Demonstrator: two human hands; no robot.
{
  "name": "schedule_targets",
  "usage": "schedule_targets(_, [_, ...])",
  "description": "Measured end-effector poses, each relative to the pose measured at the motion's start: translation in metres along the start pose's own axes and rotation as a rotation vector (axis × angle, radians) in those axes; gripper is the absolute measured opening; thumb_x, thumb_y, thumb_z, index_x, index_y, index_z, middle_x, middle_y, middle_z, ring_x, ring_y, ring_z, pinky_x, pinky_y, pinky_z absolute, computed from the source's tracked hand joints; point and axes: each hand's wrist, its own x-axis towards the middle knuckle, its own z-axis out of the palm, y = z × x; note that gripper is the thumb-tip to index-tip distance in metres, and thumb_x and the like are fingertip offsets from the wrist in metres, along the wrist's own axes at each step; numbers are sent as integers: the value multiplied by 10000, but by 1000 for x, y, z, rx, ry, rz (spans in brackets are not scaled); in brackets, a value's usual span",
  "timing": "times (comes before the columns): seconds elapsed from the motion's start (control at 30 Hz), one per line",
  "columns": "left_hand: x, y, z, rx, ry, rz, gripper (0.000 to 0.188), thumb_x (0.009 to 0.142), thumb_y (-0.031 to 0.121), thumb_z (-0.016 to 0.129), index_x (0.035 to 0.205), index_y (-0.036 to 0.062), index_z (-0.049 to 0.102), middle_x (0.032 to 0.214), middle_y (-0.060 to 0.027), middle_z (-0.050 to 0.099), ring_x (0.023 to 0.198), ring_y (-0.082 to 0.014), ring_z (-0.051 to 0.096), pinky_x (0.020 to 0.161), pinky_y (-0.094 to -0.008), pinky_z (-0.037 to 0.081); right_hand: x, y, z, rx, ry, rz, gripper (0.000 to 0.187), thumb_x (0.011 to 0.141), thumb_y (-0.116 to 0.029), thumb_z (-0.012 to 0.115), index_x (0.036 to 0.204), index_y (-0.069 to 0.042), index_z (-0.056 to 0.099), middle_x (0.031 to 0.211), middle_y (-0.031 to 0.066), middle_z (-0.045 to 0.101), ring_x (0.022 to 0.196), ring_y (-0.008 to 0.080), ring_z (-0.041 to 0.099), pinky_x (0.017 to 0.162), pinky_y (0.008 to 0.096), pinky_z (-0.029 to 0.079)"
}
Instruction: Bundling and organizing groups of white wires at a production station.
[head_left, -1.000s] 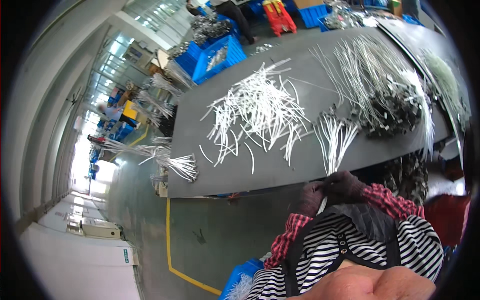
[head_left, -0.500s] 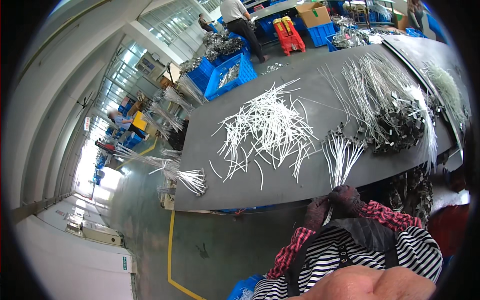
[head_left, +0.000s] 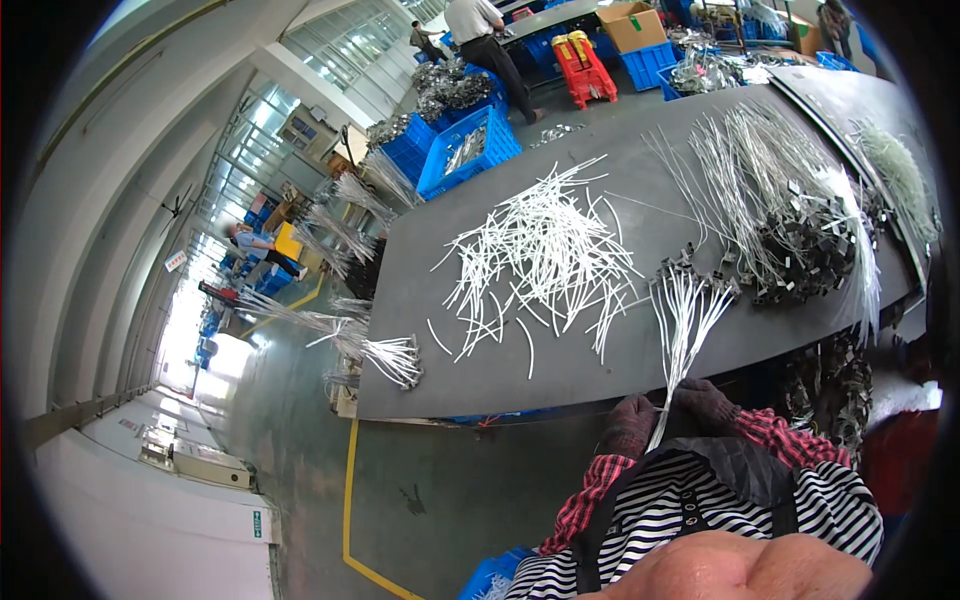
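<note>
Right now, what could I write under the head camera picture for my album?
Dark-gloved left hand and right hand flank a fanned bundle of thin white strands at a flat grey table.

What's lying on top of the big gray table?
Loose white strips, a fanned white bundle, another bundle at left, and pale strands with dark pieces. Anything beneath these heaps is hidden.

A bundle of thin white strands crosses the near edge of the surface, right of that edge's middle. Its far end fans out loosely over the surface, tipped with small dark pieces; toward the near end the strands gather into a narrow stem beyond the edge.
</note>
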Motion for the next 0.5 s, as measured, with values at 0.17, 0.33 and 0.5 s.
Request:
schedule_targets(0.17, [-5, -12, -5, -191, -126, 94, 277, 938, 315, 622, 1005, 54, 689, 905, -198, 684, 838, -304, 690, 769, -389, 528, -17, -5, -4, -27, -13, -20, 272, 894, -174, 665, 1125, -30, 673, 1020, 115, 705, 917, 205, 680, 780, 356, 547])
schedule_targets(0.33, [-3, -22, -23, -930, -200, 92, 179, 970, 159, 637, 1087, 30, 674, 901, -31, 666, 798, -148, 636, 714, -286, 525, 8, -36, 12, -1082, 40, -831, 295, 816, -222, 703, 1084, -104, 671, 839, 106, 637, 792, 308, 639, 841, 427, 511])
schedule_targets(0.5, [-8, -67, -159, -909, 261, 51, 223, 1001, 283, 575, 1004, 71, 645, 760, -15, 604, 599, -84, 563, 544, -251, 463, 76, -37, 33, -1491, -285, -756, 155, 809, -189, 640, 957, -156, 673, 783, 67, 639, 800, 274, 649, 790, 432, 513])
